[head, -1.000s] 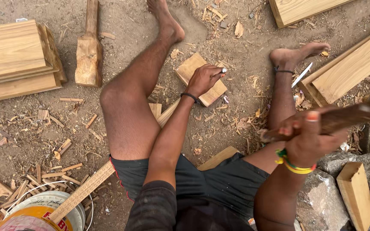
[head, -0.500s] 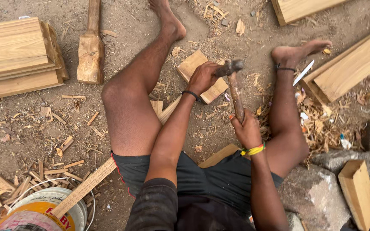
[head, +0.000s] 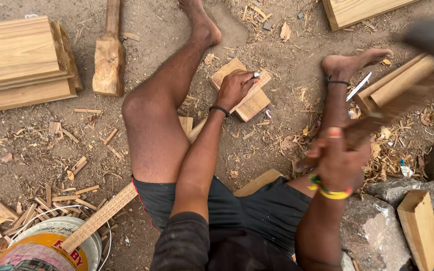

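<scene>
Left grip: left hand (head: pixel 234 89), upper centre of the head view, closed on a small metal chisel (head: pixel 255 75) set against a wood block (head: pixel 242 90) on the dirt ground (head: pixel 277 45).
Right grip: right hand (head: pixel 335 160), right of centre, wrapped round a blurred hammer handle (head: pixel 398 103), raised.
Surroundings: wooden mallet (head: pixel 109 55) upper left beside stacked planks (head: pixel 18 60); bucket (head: pixel 46 251) lower left.

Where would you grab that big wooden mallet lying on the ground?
Probably by its handle, the thin straight part pointing away from the person, toward the top of the picture. The mallet lies flat on the dirt with its thick blocky head nearest the knee, too chunky to wrap fingers around. Come down from above and curl fingers round the handle.
</scene>
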